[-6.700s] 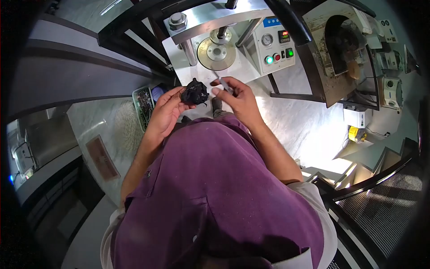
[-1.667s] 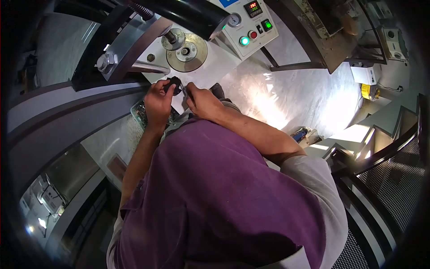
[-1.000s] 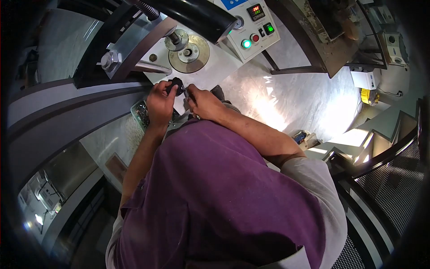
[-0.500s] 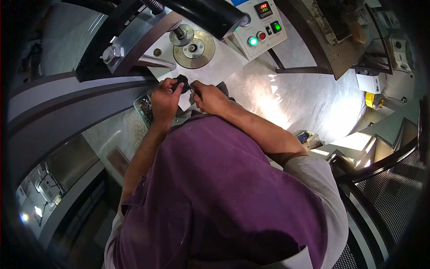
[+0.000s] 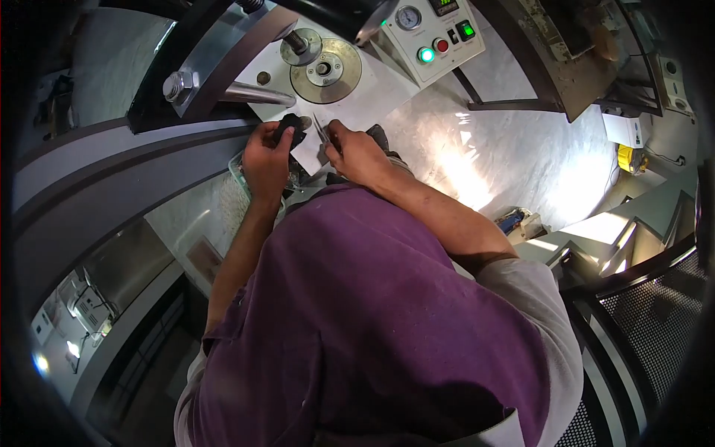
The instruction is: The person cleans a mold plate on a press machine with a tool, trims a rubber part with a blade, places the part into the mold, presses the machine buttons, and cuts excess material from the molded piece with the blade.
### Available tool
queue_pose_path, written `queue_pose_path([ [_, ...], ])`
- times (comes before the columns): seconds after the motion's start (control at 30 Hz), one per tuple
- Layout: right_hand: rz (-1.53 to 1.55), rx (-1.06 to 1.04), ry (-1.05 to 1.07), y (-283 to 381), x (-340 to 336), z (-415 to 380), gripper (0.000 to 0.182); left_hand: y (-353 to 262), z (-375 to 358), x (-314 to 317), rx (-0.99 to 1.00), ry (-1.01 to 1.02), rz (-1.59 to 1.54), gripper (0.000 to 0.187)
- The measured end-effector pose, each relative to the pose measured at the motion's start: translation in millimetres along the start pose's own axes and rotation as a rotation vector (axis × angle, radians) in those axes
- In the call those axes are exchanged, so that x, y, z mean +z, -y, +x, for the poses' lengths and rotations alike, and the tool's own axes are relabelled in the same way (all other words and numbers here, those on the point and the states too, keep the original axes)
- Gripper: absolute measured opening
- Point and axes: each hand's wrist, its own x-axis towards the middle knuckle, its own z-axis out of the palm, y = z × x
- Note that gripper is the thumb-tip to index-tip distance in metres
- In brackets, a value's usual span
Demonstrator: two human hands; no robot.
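My left hand (image 5: 267,162) is closed around a small black piece (image 5: 297,135), soft-looking and uneven in outline, with the thumb pressed on it. Just to the right, my right hand (image 5: 359,156) grips a thin, pointed metal tool (image 5: 321,130) that looks like tweezers or small scissors. Its tips point away from me and stand a little apart from the black piece. Both hands are over the near corner of a white work surface (image 5: 380,93). Beyond them sits a round metal plate (image 5: 346,74) with a ring and a central hole.
A press frame with a large bolt (image 5: 179,87) and a steel rod (image 5: 257,94) stands at the left. A threaded spindle with a disc (image 5: 300,48) hangs beside the plate. The control box (image 5: 447,63) has lit green buttons. A green-rimmed bin (image 5: 237,173) sits below my left hand.
My hands have moved slightly apart. The metal tool has come away from the black piece and its tips now show. The view has shifted a little.
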Motion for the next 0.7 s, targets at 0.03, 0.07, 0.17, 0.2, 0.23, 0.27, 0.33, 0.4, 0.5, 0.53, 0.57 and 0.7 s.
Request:
queue_pose_path([
  [0.03, 0.002, 0.003, 0.001, 0, 2, 0, 0.026, -3, -1, 0, -0.002, 0.002, 0.002, 0.028],
  [0.07, -0.006, -0.024, -0.008, -1, 4, 1, 0.026, -7, -1, -1, -0.018, 0.025, 0.129, 0.028],
  [0.17, -0.031, -0.067, -0.013, -10, 8, 3, 0.025, -14, -1, -2, -0.011, 0.061, 0.284, 0.029],
  [0.2, -0.047, -0.088, -0.008, -10, 7, 4, 0.024, -15, 0, -1, 0.014, 0.07, 0.312, 0.03],
  [0.23, -0.048, -0.089, -0.008, -9, 5, 5, 0.024, -13, 2, -1, 0.015, 0.069, 0.311, 0.03],
  [0.27, -0.021, -0.073, -0.017, -8, 5, 5, 0.025, -10, 2, -1, 0.089, 0.082, 0.229, 0.028],
  [0.33, 0.006, -0.054, -0.024, -8, 4, 3, 0.025, -4, 5, -3, 0.159, 0.099, 0.147, 0.026],
  [0.4, -0.068, -0.056, 0.027, -9, 2, 4, 0.027, -2, 13, -6, 0.407, 0.149, 0.22, 0.025],
  [0.5, -0.044, -0.045, 0.037, -8, 1, 3, 0.027, -6, 20, -12, 0.468, 0.269, 0.287, 0.026],
  [0.53, -0.045, -0.043, 0.039, -8, 1, 2, 0.027, -5, 22, -13, 0.465, 0.269, 0.286, 0.026],
  [0.57, -0.047, -0.036, 0.062, -8, 1, 2, 0.027, -4, 26, -14, 0.537, 0.298, 0.294, 0.026],
  [0.7, 0.022, -0.072, 0.062, -4, 0, 1, 0.026, 0, 34, -15, 0.618, 0.365, 0.288, 0.029],
])
